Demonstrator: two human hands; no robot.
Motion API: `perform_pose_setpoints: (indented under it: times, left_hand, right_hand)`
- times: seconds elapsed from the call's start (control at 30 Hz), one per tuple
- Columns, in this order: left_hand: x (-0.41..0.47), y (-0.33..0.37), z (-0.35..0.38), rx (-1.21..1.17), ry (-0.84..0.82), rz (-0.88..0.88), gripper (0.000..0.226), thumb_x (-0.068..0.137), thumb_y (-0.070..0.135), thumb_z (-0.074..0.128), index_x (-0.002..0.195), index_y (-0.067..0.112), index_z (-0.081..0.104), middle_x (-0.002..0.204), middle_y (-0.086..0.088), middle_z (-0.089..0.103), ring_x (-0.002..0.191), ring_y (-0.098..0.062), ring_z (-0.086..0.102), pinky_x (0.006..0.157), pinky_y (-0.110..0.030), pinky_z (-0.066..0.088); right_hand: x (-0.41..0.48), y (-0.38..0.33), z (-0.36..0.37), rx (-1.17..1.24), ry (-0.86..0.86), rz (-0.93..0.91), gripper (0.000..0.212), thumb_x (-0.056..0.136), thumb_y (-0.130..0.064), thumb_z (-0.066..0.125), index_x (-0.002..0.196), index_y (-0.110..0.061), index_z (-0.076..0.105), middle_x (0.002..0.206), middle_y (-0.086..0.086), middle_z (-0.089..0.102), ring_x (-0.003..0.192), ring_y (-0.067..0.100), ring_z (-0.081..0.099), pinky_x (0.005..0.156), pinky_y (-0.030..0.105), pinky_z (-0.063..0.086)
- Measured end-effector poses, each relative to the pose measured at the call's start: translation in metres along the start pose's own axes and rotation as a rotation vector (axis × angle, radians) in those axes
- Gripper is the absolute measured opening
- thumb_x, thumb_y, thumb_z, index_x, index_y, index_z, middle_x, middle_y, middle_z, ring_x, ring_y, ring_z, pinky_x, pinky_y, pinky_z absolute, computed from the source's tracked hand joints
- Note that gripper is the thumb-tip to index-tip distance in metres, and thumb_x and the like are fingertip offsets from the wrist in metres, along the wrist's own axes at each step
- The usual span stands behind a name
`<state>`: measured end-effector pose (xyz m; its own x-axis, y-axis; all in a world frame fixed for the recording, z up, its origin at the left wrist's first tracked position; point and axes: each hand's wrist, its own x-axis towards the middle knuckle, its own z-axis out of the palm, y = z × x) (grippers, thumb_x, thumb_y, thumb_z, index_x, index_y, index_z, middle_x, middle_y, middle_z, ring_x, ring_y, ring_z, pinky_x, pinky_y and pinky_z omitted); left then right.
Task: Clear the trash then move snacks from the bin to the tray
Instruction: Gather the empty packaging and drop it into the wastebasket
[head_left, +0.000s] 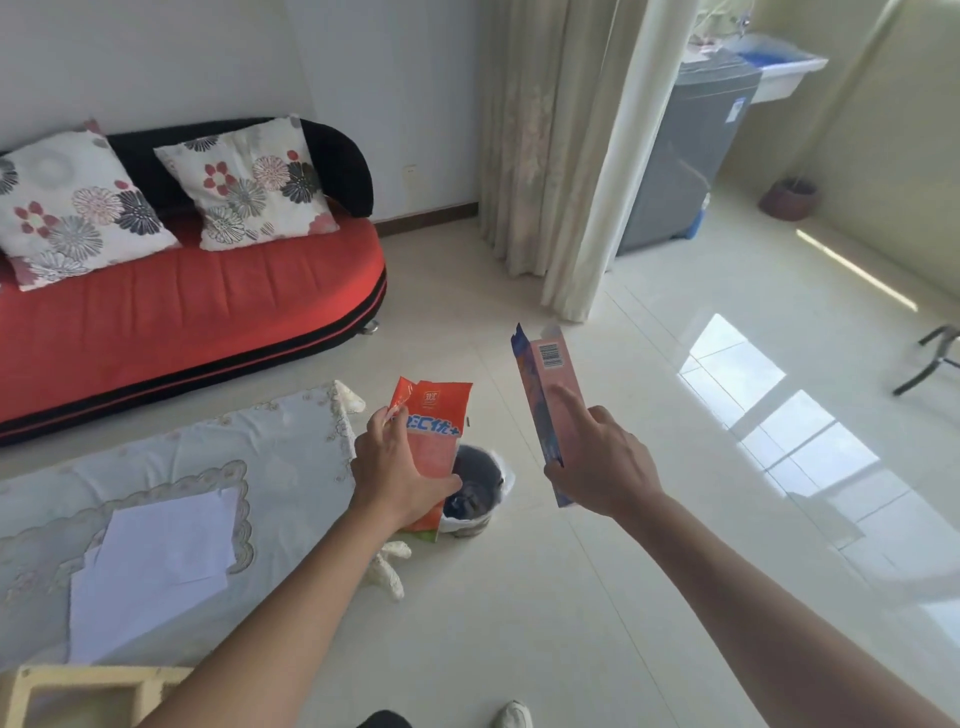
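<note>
My left hand (397, 470) grips an orange snack bag (434, 431) with blue lettering, holding it just above and left of a small dark trash bin (477, 488) lined with a white bag on the floor. My right hand (602, 462) holds a long pink box (543, 395) with a barcode and an open blue flap at its top, upright, to the right of the bin. The index finger lies along the box's face. The bin's inside looks dark and its contents are unclear.
A low table with a pale embroidered cloth (291, 441) and white papers (161, 561) stands at left. A wooden frame (78, 691) shows at bottom left. A red sofa (197, 312) with cushions is behind. Curtain (571, 182), tiled floor, my shoe (514, 714).
</note>
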<state>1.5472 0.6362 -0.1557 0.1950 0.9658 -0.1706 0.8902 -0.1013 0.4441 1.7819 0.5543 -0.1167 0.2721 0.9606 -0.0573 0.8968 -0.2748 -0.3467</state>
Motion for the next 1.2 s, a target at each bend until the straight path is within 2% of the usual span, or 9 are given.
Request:
perform_pose_setpoints:
  times: [0.23,0.5,0.7,0.97,1.1,1.2]
  left_hand:
    - [0.032,-0.009,0.031,-0.004,-0.090,-0.061,0.121,0.067,0.062,0.080,0.159,0.019,0.015,0.163,-0.003,0.014,0.144,-0.030,0.026,0.116,-0.046,0.031]
    - [0.117,-0.037,0.066,-0.065,-0.195,-0.148,0.115,0.070,0.054,0.082,0.158,0.018,0.018,0.161,-0.005,0.017,0.143,-0.033,0.027,0.114,-0.048,0.032]
    - [0.176,-0.062,0.100,-0.070,-0.277,-0.157,0.116,0.069,0.058,0.082,0.157,0.019,0.018,0.161,-0.004,0.017,0.142,-0.034,0.029,0.114,-0.048,0.032]
    - [0.252,-0.090,0.166,-0.107,-0.287,-0.142,0.117,0.066,0.061,0.082,0.156,0.020,0.019,0.159,-0.002,0.017,0.139,-0.033,0.031,0.115,-0.051,0.034]
    - [0.272,-0.117,0.214,-0.105,-0.304,-0.203,0.118,0.067,0.060,0.082,0.157,0.022,0.016,0.159,-0.002,0.015,0.141,-0.033,0.028,0.116,-0.052,0.033]
    - [0.280,-0.141,0.256,-0.125,-0.304,-0.258,0.120,0.062,0.061,0.080,0.157,0.022,0.018,0.159,-0.001,0.015,0.142,-0.033,0.028,0.116,-0.052,0.032]
  right_hand:
    - [0.043,0.009,0.031,-0.002,-0.102,0.013,0.082,0.080,-0.034,0.063,0.145,-0.043,0.015,0.107,0.004,0.052,0.076,0.034,0.057,0.064,0.038,0.050]
    - [0.118,0.003,0.085,-0.012,-0.216,0.052,0.078,0.084,-0.034,0.061,0.145,-0.041,0.014,0.106,0.006,0.052,0.077,0.036,0.059,0.067,0.042,0.055]
    - [0.183,-0.005,0.134,0.024,-0.273,0.125,0.083,0.081,-0.037,0.064,0.147,-0.043,0.014,0.110,0.005,0.053,0.081,0.034,0.056,0.069,0.041,0.052]
    - [0.249,0.019,0.217,0.070,-0.302,0.153,0.083,0.081,-0.039,0.065,0.147,-0.046,0.014,0.115,0.004,0.055,0.086,0.032,0.058,0.069,0.038,0.046]
    - [0.261,0.042,0.268,0.138,-0.348,0.164,0.081,0.081,-0.038,0.065,0.146,-0.048,0.017,0.112,0.004,0.055,0.087,0.032,0.056,0.072,0.039,0.048]
    - [0.264,0.061,0.312,0.181,-0.396,0.172,0.083,0.081,-0.034,0.065,0.148,-0.047,0.017,0.116,0.004,0.055,0.090,0.031,0.055,0.073,0.036,0.043]
